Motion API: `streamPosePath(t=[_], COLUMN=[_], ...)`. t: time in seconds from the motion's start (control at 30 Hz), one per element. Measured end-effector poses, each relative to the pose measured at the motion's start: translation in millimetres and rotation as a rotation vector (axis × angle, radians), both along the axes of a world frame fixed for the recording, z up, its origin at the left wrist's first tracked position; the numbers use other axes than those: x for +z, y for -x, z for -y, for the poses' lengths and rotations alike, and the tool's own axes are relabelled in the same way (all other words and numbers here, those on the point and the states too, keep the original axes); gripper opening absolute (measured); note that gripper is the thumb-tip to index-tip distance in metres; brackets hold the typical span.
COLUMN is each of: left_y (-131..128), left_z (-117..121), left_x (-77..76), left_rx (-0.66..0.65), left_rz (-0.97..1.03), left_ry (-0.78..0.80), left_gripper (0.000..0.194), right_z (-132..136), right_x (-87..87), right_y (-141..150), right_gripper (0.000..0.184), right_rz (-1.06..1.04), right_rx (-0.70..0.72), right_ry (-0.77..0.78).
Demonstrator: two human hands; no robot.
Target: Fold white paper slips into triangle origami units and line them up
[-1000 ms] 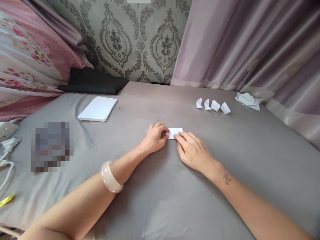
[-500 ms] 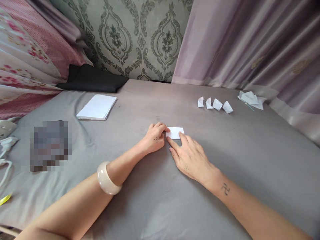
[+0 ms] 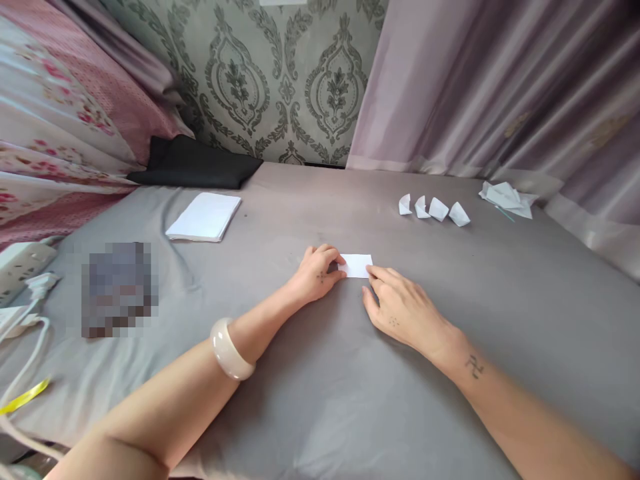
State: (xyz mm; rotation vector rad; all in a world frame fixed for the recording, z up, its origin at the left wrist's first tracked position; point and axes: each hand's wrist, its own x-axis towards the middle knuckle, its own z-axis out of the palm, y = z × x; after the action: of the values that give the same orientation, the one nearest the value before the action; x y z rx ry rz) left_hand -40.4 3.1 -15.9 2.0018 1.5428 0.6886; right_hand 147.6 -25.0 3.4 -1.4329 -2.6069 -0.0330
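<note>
The white paper (image 3: 357, 266) is lying on the grey sheet (image 3: 320, 400) between the left hand (image 3: 320, 273), which is pinching its left end, and the right hand (image 3: 403, 301), which is touching its right end, thumb spread away. It is likely feeling light and creasing easily; its side edges are probably offering the safest hold.

A dark hooked-cross sign (image 3: 475, 367), its arms bent, is marked on the right forearm (image 3: 520, 413) just above the wrist (image 3: 450, 350). The backs of the left hand (image 3: 316, 272) and right hand (image 3: 405, 307) each bear a small cluster of dark dots (image 3: 394, 322), too fine to count.
</note>
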Motion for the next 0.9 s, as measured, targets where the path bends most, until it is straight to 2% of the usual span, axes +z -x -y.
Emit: streamPosePath(t=[0.2, 0.3, 0.37, 0.43, 0.67, 0.73, 0.8, 0.9], left_y=[7, 7, 5, 2, 0, -1, -4, -7], left_z=[-1, 0, 1, 2, 1, 3, 5, 10], left_x=[5.1, 5.4, 5.1, 4.5, -0.8, -0.9, 0.3, 1.1], left_rx=[-0.033, 0.087, 0.194, 0.218, 0.139, 0.109, 0.095, 0.074], left_rz=[0.085, 0.173, 0.182, 0.152, 0.188, 0.231, 0.263, 0.218], left_ry=[0.093, 0.110, 0.106, 0.086, 0.030, 0.020, -0.005, -0.172], left_gripper=[0.024, 0.024, 0.030, 0.030, 0.013, 0.011, 0.010, 0.005], right_z=[-11, -21, -28, -34, -38, -37, -35, -30], right_x=[-4.7, -14.2, -21.8, -28.4, -37.8, -37.5, -35.0, -27.4], right_y=[-9, -13, -16, -17, -16, -15, -15, -13], right_gripper=[0.028, 0.027, 0.019, 0.015, 0.040, 0.055, 0.065, 0.055], right_rz=[-0.166, -0.311, -0.446, -0.493, -0.522, -0.570, -0.613, -0.616], right_rx=[-0.001, -0.045, -0.092, -0.135, -0.161, -0.147, -0.095, 0.001], right_ry=[0.026, -0.004, -0.026, -0.032, 0.036, -0.006, -0.110, -0.292])
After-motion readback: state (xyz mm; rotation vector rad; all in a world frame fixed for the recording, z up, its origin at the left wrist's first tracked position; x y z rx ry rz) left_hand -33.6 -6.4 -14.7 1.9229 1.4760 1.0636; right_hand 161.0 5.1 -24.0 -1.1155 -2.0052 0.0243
